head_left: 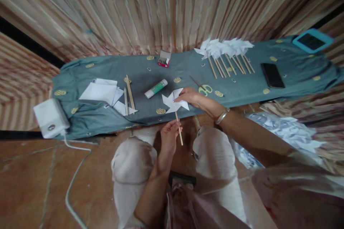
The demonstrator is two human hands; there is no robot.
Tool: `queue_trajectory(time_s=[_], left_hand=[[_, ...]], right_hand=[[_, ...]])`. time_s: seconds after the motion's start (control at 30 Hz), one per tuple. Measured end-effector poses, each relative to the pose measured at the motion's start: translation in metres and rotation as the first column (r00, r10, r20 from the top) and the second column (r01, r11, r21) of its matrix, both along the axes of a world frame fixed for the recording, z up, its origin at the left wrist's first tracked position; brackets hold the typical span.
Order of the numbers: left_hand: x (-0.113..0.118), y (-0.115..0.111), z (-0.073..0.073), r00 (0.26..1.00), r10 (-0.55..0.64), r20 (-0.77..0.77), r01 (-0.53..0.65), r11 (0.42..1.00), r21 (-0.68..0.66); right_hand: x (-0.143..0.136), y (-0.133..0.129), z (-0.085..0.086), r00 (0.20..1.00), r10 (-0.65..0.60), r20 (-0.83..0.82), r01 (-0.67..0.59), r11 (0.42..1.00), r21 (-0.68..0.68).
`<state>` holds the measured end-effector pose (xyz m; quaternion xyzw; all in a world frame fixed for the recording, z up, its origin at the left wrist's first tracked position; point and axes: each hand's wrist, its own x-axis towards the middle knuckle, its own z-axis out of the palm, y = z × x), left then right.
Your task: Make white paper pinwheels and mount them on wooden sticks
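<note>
A white paper pinwheel (172,103) on a thin wooden stick (180,134) is held between my two hands at the table's front edge. My left hand (170,134) is closed round the stick below the paper. The fingers of my right hand (189,96) pinch the pinwheel near its centre and right blades. Just behind it lies a green and white glue stick (156,88). Scissors (204,88) with pale green handles rest beyond my right wrist. A small red box of pins (164,59) stands open farther back.
Several finished pinwheels (225,48) lie in a row at the back right, near a black phone (272,75) and a blue-framed device (313,40). White paper sheets (99,92), loose sticks (130,93) and a white box with a cable (51,118) are left. A paper-filled bag (279,132) sits on the floor.
</note>
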<state>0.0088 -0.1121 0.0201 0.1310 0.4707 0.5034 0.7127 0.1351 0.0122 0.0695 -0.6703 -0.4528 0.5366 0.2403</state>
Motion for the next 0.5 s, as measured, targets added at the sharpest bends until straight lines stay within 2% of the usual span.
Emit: queue_trajectory(time_s=[0.23,0.5], left_hand=[[-0.008,0.003,0.007,0.996,-0.037,-0.077,0.039,0.999,0.027],[-0.011,0.011,0.013,0.982,-0.053,-0.183,0.061,0.997,0.037]], right_hand=[[0.001,-0.012,0.005,0.92,-0.125,-0.37,0.105,0.992,-0.075],[0.009,-0.017,-0.006,0.801,-0.239,-0.549,0.21,0.971,-0.117]])
